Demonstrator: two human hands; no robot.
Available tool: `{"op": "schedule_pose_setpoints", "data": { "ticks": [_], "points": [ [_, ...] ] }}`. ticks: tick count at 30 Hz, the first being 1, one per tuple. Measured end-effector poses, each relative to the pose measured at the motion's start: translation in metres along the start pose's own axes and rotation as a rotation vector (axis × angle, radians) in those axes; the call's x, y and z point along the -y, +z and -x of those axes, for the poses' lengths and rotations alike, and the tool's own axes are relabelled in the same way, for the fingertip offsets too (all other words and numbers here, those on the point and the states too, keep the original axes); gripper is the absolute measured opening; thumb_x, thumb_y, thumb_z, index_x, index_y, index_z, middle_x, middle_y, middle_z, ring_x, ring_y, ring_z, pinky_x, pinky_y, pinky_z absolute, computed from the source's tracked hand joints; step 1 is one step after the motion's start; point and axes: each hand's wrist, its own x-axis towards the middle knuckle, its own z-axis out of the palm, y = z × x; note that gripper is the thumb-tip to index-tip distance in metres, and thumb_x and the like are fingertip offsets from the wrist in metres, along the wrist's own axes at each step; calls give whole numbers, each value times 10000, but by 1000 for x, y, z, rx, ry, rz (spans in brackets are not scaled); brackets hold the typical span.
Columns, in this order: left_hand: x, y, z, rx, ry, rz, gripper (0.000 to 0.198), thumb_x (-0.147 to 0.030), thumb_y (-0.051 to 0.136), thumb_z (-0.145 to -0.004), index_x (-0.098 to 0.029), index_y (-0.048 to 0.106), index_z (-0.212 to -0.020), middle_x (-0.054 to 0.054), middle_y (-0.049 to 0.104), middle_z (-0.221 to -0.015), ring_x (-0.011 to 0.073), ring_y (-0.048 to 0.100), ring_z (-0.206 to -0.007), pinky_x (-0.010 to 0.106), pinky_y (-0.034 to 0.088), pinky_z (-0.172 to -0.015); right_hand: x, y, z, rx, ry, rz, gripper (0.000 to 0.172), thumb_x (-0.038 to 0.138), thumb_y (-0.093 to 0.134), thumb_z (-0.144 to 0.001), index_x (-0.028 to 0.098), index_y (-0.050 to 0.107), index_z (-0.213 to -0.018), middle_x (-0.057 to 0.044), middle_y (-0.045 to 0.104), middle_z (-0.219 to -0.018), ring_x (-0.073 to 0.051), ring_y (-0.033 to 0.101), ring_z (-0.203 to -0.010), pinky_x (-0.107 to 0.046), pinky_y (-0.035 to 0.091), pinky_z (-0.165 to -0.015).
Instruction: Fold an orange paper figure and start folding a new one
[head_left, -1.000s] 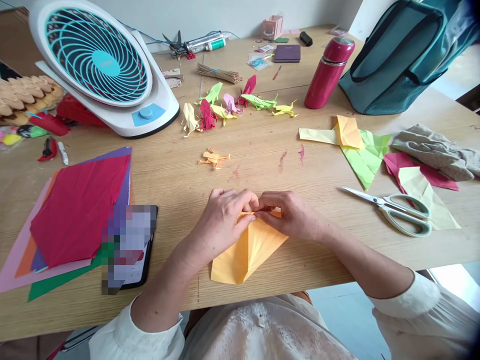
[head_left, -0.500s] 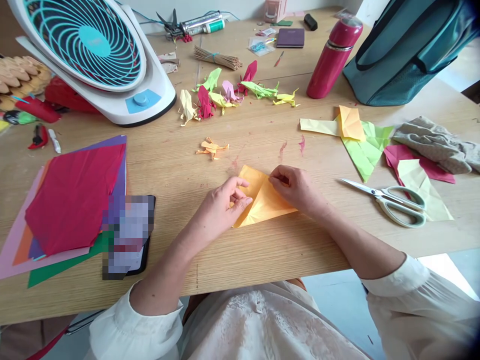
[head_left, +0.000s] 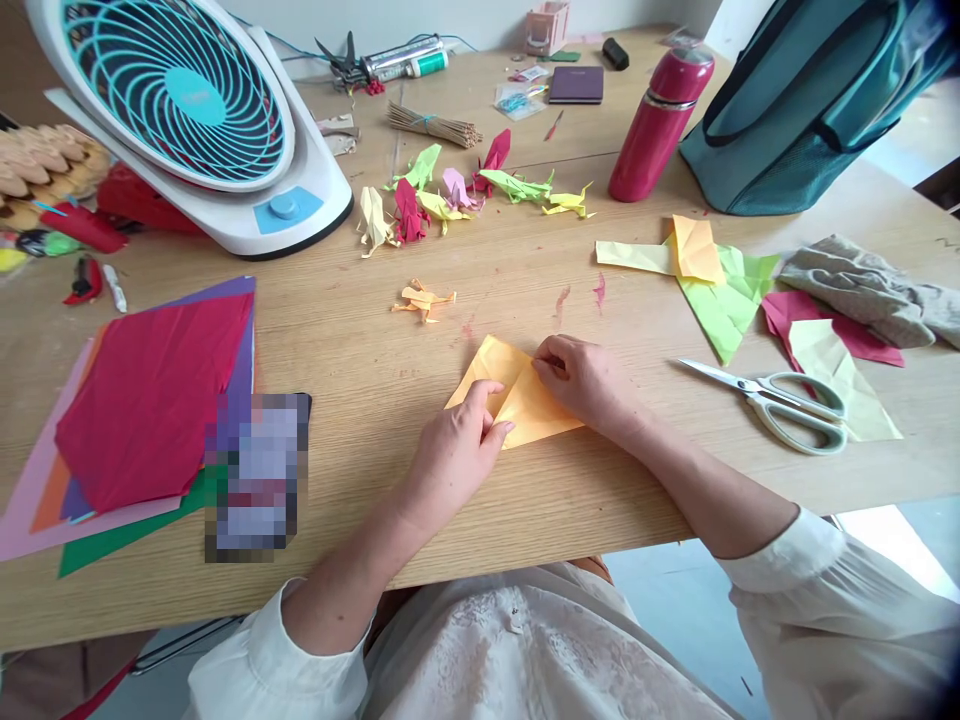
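Left hand [head_left: 459,447] (fingers [head_left: 484,389] bent) has parted from right hand [head_left: 585,378].

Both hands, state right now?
Left hand: open, thumb and forefinger apart, at the orange paper.
Right hand: closed, pinching the orange paper's edge.

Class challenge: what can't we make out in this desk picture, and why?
All in the head view:
Phone screen: pixelated.
Top of the fan and bag: cut off by the top edge.
Orange paper, partly: hidden by the left hand and the right hand.
Lettering on the fan: too small.
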Motion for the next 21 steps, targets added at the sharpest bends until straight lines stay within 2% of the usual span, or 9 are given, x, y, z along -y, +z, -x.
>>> {"op": "schedule_pose_setpoints", "data": {
  "ticks": [4,8,15,18,21],
  "points": [
    [1,6,5,-60,23,-141,287,-225,529,-976,-200,487,-1259,3,673,-747,212,663,-702,303,425,-630,1,1,2,13,-18,44,117,174,506,-860,196,596,-788,-45,648,-811,-159,548,-688,-268,338,-598],
    [3,11,8,-107,51,-291,287,-228,558,-965,-188,480,-1238,24,684,-755,245,682,-744,338,449,-696,3,1,3,23,-18,79,129,190,497,-898,195,606,-830,-60,648,-880,-171,569,-737,-273,343,-613],
    [1,14,13,-80,44,-443,240,-260,532,-993,-173,481,-1210,54,713,-851,239,691,-824,344,458,-749,5,4,5,2,-31,144,103,158,503,-892,196,591,-855,-82,651,-924,-197,581,-802,-283,370,-650],
    [-2,12,14,-66,48,-565,332,-241,529,-991,-172,474,-1311,72,700,-944,253,674,-880,365,472,-759,4,6,5,-23,-40,169,88,154,515,-888,200,580,-853,-80,651,-919,-206,585,-829,-284,379,-664],
    [-2,10,12,-48,170,-673,447,-161,500,-979,-250,457,-1416,99,662,-1106,262,644,-956,390,486,-785,3,9,5,-46,-43,169,81,161,525,-885,209,567,-836,-76,650,-901,-207,581,-821,-286,382,-661]
  ]
}}
